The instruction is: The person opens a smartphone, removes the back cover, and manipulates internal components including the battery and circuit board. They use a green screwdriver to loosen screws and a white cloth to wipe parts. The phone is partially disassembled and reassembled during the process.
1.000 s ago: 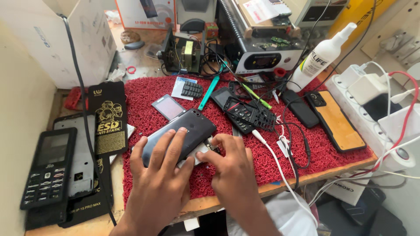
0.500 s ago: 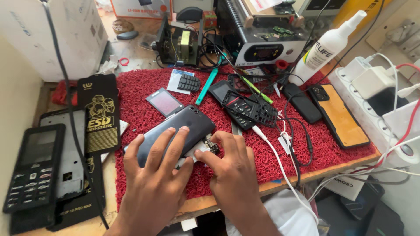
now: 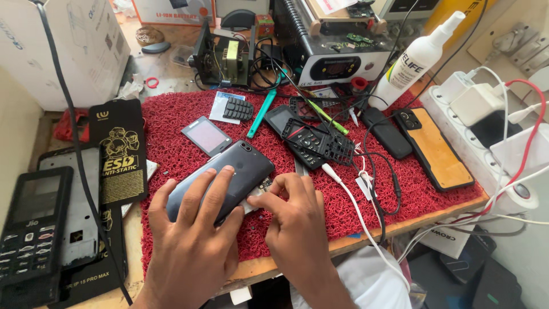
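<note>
A dark grey smartphone (image 3: 243, 166) lies back-up on the red bristle mat (image 3: 171, 123), its back cover lifted slightly at the near edge. My left hand (image 3: 191, 229) presses flat on the phone's lower half, fingers spread over the cover. My right hand (image 3: 294, 220) pinches at the phone's near right edge, where the cover gapes over the board; whether a small tool sits in the fingers is hidden.
On the mat lie a small screen (image 3: 207, 136), a keypad (image 3: 237, 109), a teal pry tool (image 3: 262, 113), a disassembled keypad phone (image 3: 311, 140), a black phone (image 3: 388, 133) and an orange-backed phone (image 3: 437, 149). A white spray bottle (image 3: 414, 60) stands behind. A keypad phone (image 3: 31, 229) lies left.
The view has shifted slightly down and left. Both hands stay on the grey phone, with my right fingers working a little along its near edge.
</note>
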Tool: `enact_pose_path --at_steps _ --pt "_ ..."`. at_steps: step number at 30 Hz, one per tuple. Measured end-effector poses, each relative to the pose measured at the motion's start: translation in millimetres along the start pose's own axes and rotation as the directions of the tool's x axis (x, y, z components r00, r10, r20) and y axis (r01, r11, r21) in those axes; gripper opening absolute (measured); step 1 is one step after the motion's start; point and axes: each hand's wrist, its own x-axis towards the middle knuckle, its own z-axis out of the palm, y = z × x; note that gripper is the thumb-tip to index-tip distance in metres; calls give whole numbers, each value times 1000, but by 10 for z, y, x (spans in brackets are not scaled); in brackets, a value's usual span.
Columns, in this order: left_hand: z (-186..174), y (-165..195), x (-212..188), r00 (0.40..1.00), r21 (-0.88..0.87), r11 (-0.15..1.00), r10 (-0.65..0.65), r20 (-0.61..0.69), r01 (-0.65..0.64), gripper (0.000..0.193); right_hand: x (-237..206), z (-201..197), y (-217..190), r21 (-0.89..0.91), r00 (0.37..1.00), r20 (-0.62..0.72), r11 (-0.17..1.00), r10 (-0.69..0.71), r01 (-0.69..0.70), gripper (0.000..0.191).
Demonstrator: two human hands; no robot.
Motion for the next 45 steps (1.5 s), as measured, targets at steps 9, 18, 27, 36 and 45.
enact_pose_path --at_steps 9,18,27,36,45 --pt "58 -49 33 1000 -2 1000 -23 -2 23 28 14 40 30 1 998 -44 999 -34 34 48" --pt "119 -71 7 1000 19 1000 -16 -11 16 30 43 39 20 -60 999 2 997 -50 50 45" --pt "110 36 -59 999 49 998 -45 9 45 30 -80 -1 46 12 1000 -2 1000 -9 9 46" --pt "102 15 -42 998 30 998 -50 37 49 38 -139 -740 475 -14 977 -125 984 172 -175 32" --pt "59 69 -27 998 61 998 -15 67 11 40 -371 -962 822 39 870 -111 877 481 -480 29"
